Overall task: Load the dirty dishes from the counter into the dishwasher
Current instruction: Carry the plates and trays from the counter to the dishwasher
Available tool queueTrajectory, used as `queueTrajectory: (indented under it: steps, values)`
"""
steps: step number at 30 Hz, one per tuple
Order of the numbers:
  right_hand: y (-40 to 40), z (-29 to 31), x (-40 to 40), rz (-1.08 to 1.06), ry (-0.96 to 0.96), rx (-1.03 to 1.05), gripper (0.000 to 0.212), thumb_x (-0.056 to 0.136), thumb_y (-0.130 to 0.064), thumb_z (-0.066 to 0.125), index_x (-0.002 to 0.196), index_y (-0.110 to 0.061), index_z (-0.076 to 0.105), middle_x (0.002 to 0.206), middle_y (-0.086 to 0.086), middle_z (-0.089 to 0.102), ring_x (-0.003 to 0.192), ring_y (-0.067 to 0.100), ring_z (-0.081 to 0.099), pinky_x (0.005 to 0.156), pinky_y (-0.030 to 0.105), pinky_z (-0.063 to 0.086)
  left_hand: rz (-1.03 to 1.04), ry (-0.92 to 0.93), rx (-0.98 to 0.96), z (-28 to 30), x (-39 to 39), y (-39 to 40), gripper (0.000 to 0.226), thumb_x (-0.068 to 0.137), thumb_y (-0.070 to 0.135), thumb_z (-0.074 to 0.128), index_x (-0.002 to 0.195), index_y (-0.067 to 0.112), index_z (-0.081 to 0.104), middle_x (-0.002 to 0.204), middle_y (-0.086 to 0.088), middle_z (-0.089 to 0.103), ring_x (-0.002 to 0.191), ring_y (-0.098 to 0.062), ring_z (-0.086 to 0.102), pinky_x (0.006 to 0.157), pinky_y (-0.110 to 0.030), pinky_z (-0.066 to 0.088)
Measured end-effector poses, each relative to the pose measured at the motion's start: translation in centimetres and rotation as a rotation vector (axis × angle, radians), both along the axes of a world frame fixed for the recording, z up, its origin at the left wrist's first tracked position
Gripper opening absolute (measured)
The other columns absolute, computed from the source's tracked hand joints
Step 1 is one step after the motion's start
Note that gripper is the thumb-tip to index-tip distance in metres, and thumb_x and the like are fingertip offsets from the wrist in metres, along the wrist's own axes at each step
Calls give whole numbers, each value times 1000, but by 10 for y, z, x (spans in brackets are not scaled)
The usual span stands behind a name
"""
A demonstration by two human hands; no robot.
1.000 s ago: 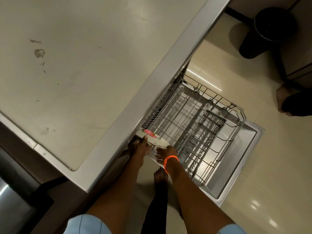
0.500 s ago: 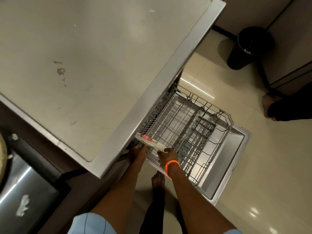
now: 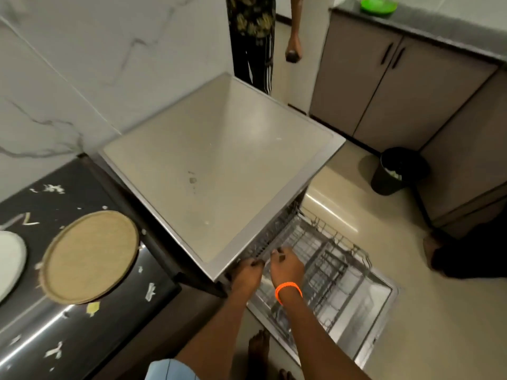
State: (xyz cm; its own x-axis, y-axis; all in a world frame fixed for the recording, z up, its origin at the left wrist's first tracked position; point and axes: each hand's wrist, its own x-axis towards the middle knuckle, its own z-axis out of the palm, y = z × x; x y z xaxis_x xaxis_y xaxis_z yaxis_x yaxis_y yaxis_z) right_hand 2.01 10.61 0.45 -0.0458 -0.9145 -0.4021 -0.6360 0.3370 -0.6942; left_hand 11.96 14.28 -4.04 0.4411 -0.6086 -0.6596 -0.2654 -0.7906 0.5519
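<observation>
Now L hand & R hand fingers curled at rack edge.

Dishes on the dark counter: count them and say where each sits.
2: a round tan plate near the counter's edge beside the dishwasher, and a white dish cut off at the left. More may lie outside the view.

The dark bench runs along my left, its glossy top littered with pale scraps and one yellow bit. A round tan tray lies flat on it, overhanging the front edge slightly. Left of the tray sits a white plate, partly cut off. Right of the tray stands the dishwasher's beige top, bare but for a small stain.
</observation>
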Motion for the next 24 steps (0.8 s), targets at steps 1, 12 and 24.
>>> queueTrajectory:
  steps: [1, 12, 24]
  values:
    - [3, 16, 1, 19, -6, -26, 25, 98, -30, 59, 109, -11, 70, 102, 14, 73, 95, 33, 67, 74, 34, 49, -10, -12, -46, 18, -1, 3, 32, 102, 35, 50, 96, 12, 71, 109, -13, 72, 103, -28, 66, 79, -29, 44]
    - [66, 141, 46, 359, -101, -177, 18, 97, -31, 57, 97, -18, 68, 100, 7, 72, 85, 27, 61, 70, 29, 42, 227, -229, -261, 146, 26, 94, 51, 99, 31, 57, 54, 12, 44, 55, 0, 51, 62, -14, 54, 62, -33, 40]
    - [200, 186, 172, 753, -148, -245, 22, 93, -30, 58, 82, -14, 69, 89, 6, 74, 88, 31, 66, 70, 34, 47, 662, -315, -392, 215, 163, 268, 47, 93, 45, 58, 71, 6, 70, 66, -7, 73, 64, -21, 69, 70, -39, 57]
